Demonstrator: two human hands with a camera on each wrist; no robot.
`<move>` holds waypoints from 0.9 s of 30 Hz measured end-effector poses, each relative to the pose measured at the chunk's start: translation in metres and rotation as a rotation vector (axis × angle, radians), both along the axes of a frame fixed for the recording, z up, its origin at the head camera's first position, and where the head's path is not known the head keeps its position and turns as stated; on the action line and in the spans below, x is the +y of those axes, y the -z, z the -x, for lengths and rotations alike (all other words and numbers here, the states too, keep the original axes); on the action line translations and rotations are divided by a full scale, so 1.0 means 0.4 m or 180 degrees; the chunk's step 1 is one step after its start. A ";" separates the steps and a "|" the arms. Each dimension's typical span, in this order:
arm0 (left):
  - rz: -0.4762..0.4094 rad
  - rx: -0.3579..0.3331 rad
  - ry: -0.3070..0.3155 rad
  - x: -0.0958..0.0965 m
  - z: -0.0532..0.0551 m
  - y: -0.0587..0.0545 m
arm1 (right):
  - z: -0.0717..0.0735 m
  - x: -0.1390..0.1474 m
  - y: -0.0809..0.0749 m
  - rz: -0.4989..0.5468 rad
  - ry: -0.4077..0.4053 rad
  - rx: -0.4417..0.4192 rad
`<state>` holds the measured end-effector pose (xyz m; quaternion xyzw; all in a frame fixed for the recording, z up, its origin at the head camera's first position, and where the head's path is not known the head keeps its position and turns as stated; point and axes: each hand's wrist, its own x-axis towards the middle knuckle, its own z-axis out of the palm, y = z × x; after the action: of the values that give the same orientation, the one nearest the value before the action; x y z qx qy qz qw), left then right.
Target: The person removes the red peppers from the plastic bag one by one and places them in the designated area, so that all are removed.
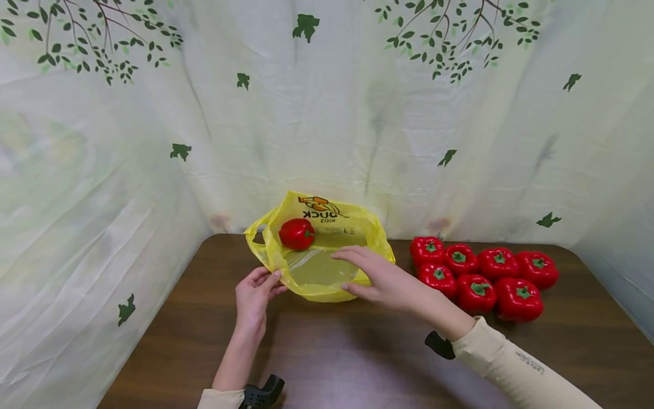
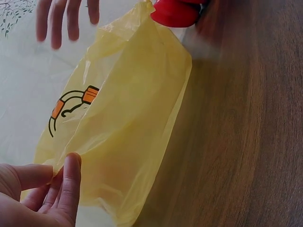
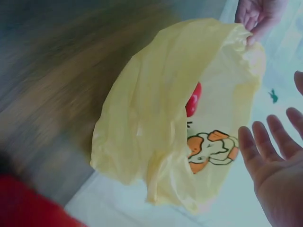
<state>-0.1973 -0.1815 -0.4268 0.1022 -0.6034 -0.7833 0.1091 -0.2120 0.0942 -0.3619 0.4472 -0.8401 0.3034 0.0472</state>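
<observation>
A yellow plastic bag [image 1: 327, 292] with a duck print stands on the table, its mouth spread wide. Inside it, toward the left, lies one red bell pepper [image 1: 297, 234], which shows partly past the rim in the right wrist view. My left hand [image 1: 254, 295] pinches the bag's near left rim between thumb and fingers, as the left wrist view also shows. Over the right part of the bag's mouth is my right hand [image 1: 380, 278], fingers extended and apart, with nothing in it. In the right wrist view its palm [image 3: 279, 182] faces the camera beside the bag.
Several red bell peppers [image 1: 477, 293] with green stems sit in two rows on the right of the brown wooden table [image 1: 327, 352], right of the bag. Behind the table hangs a pale curtain [image 1: 327, 125] with leaf prints.
</observation>
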 end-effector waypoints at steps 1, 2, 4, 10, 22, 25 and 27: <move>0.0001 0.0000 0.0000 0.000 0.000 0.000 | 0.011 -0.011 0.002 0.0020 0.0031 -0.0029; 0.0001 0.0002 0.0001 0.000 0.000 0.001 | 0.020 -0.021 0.004 0.0029 0.0071 -0.0053; -0.0002 0.0006 0.0009 0.000 0.001 0.003 | 0.039 -0.042 0.012 0.0062 0.0148 -0.0095; -0.0023 0.0012 0.0032 0.003 0.002 0.002 | 0.095 -0.106 0.041 0.0281 0.0282 -0.0062; -0.0018 -0.0033 0.0023 0.001 -0.002 -0.005 | 0.212 -0.210 0.069 0.0211 0.0618 -0.0448; -0.0007 -0.0045 0.0024 0.001 -0.001 -0.003 | 0.239 -0.229 0.078 0.0189 0.0721 -0.0582; -0.0009 -0.0041 0.0034 0.003 -0.001 -0.002 | 0.258 -0.242 0.086 0.0225 0.0777 -0.0670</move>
<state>-0.1969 -0.1801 -0.4260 0.1042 -0.6035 -0.7840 0.1009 -0.3153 -0.0027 -0.3963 0.3056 -0.8773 0.3699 0.0111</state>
